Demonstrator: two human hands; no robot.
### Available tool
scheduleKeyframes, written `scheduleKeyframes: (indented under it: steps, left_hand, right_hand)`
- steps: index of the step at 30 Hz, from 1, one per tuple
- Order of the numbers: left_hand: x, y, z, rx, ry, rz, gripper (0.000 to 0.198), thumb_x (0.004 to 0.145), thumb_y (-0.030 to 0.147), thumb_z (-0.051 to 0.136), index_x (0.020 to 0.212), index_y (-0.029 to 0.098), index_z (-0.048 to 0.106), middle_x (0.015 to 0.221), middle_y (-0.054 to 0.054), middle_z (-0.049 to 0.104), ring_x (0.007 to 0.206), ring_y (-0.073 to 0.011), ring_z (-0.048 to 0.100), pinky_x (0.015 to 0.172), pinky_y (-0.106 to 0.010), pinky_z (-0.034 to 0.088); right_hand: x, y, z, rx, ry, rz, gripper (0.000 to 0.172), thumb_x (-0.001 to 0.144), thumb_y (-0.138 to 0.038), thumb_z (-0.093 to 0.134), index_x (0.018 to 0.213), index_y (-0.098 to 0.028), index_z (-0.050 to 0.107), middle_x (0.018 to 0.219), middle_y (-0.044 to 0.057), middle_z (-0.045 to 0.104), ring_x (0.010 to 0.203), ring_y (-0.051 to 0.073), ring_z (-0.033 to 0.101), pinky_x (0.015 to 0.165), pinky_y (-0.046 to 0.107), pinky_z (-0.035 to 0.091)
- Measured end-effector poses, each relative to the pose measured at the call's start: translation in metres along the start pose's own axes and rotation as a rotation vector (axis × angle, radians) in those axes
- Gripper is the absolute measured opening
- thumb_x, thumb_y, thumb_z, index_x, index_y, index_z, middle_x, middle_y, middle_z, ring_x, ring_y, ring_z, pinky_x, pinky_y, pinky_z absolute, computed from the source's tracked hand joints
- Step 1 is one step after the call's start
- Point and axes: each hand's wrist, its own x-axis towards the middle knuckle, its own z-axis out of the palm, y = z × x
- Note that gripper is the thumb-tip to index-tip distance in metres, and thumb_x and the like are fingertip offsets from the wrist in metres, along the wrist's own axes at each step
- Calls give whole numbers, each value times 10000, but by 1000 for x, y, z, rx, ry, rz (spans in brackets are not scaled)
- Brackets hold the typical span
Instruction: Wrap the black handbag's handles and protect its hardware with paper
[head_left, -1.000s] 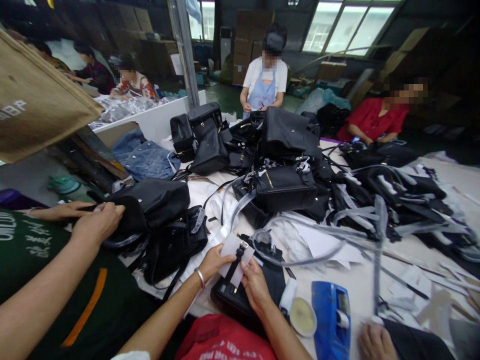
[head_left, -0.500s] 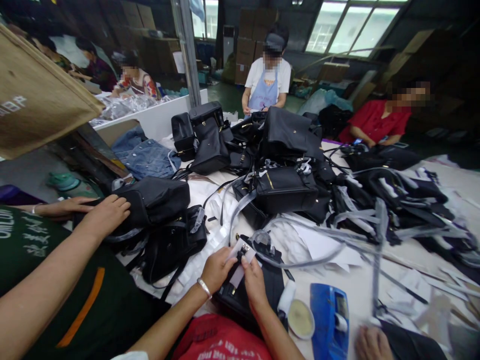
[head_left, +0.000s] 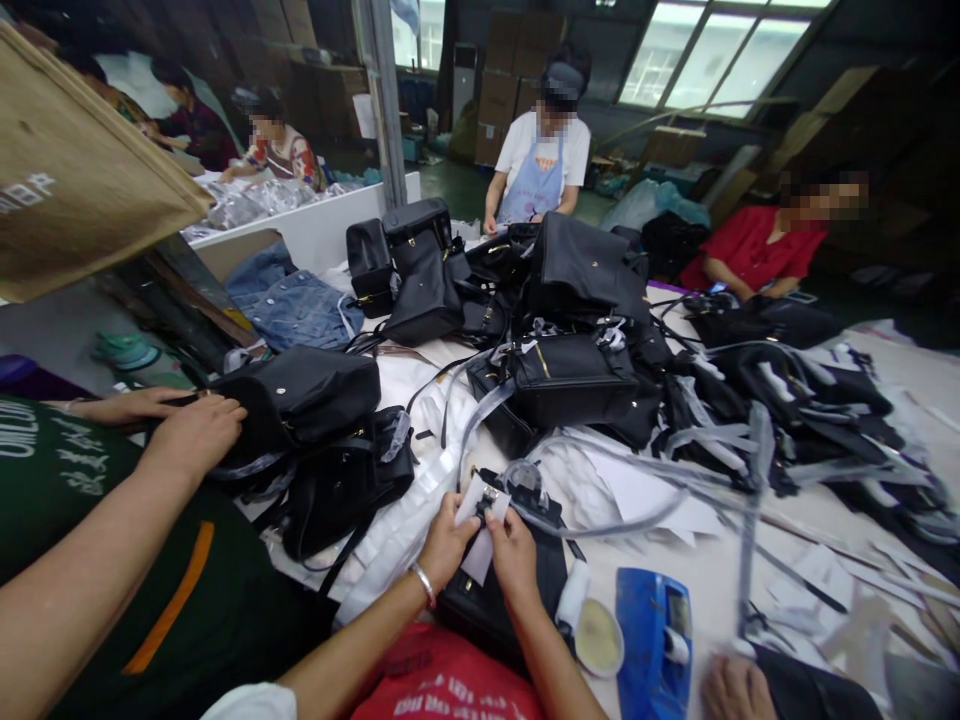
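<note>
- White paper (head_left: 480,530) folded round the metal buckle (head_left: 491,497) of a black bag (head_left: 495,590); the fold covers the hardware, likely as protection (judgement).
- Bag lies near centre on the table (head_left: 750,560), close to the body, so both hands work over it.
- Left hand (head_left: 448,540): fingers pinched on the paper's left edge, wrist with bangle angled inward.
- Right hand (head_left: 514,548): thumb and fingers closed on the paper at the buckle.
- Blue tape dispenser (head_left: 652,640) near right, within reach.
- A co-worker's hand (head_left: 191,440) rests on another bag (head_left: 300,395), left.

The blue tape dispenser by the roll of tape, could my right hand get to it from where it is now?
Probably yes. The blue tape dispenser lies just right of your right hand with nothing between but the tape roll; the hand would first have to let go of the white paper.
</note>
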Motion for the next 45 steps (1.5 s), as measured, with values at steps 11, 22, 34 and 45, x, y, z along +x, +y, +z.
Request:
scheduleKeyframes:
  steps: [11,22,34,45]
  left_hand:
    - [4,10,-8,-194,-240,-82,360,753,307,637,1063,123,619,965,-72,690,887,-224,637,798,-329,492]
    - [5,12,-5,-313,-184,-162,342,740,239,626,1062,124,615,935,-84,691,777,-186,643,732,-306,498]
    - [6,17,-5,-127,-253,-37,331,745,219,567,1072,174,548,863,-44,648,652,-166,628,585,-272,504]
    - [4,26,-1,-55,-335,-29,304,809,274,488,1087,181,562,832,-49,658,700,-174,633,563,-238,471]
  right_hand:
    - [-1,-5,0,235,-44,60,369,753,-467,604,946,-154,630,869,63,690,732,198,618,618,272,469]
    - [-5,-19,-12,87,-81,12,315,756,-502,617,760,-189,578,615,-16,538,546,130,483,541,243,398]
    - [13,-11,-9,394,-309,93,409,777,-463,626,1040,-152,589,606,-43,505,459,74,448,414,184,292]
    - [19,-19,-14,63,-123,56,361,727,-525,610,662,-199,469,523,-63,486,452,99,424,451,208,310]
